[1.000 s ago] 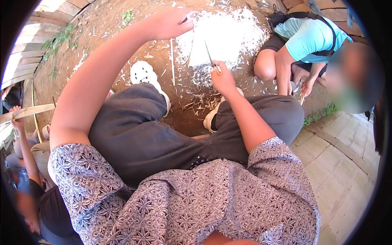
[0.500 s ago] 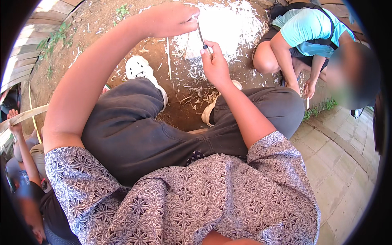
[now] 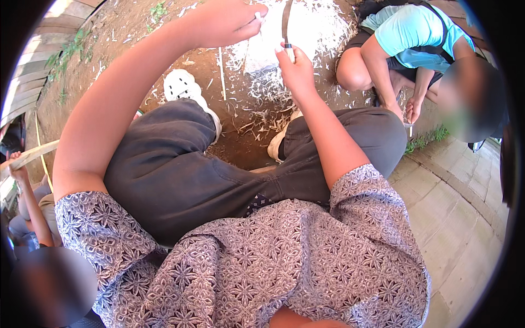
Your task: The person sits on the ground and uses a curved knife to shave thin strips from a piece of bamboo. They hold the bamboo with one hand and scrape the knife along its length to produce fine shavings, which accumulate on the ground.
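Note:
My right hand grips the pale handle of a knife, whose narrow, slightly curved dark blade points away from me. To its left, my left hand is closed, and a small whitish tip shows between thumb and fingers. The rest of what it pinches is hidden or lost in glare. Blade and left hand are a short gap apart. Beneath both hands lies a heap of pale shavings, strongly overlit, partly on a light block-like thing.
A thin pale stick lies on the brown soil left of the shavings. At right a person in a turquoise shirt crouches, holding a small pale piece. Another person's hand at far left touches a long wooden strip. Paving covers the lower right.
The knife has swung away from my left hand, its blade now pointing farther up. My right hand has shifted slightly right and up. The left hand stays closed, slightly higher.

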Available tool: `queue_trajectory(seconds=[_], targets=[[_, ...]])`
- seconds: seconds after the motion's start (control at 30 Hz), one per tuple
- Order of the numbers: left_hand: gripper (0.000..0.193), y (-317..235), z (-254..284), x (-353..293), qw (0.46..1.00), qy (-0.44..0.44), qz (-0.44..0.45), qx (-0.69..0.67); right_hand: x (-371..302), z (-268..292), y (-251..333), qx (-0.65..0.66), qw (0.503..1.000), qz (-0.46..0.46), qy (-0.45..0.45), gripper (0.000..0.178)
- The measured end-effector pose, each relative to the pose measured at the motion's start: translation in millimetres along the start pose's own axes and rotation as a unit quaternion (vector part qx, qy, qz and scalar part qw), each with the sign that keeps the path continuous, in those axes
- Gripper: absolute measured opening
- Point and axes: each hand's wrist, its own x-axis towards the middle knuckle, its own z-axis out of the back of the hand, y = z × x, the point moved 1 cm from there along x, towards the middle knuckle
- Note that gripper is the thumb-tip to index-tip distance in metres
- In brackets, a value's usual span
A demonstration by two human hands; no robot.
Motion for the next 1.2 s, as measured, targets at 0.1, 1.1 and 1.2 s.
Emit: queue_trajectory(seconds=[0.1, 1.1, 1.2], targets=[[0.019, -15.6, -5.0, -2.0, 0.996, 0.054, -0.003, 0.069, 5.7, -12.4, 0.1, 0.034, 0.999, -0.022, 0.001, 0.033], [0.025, -12.8, 3.5, 8.2, 0.998, 0.008, 0.053, 0.032, -24.0, -10.3, -6.6, -0.187, 0.978, 0.083, 0.035, 0.040], [0.026, -11.7, 2.1, 10.7, 0.995, 0.025, 0.081, 0.046, -20.6, -0.4, -19.5, -0.235, 0.969, 0.041, 0.064, 0.041]])
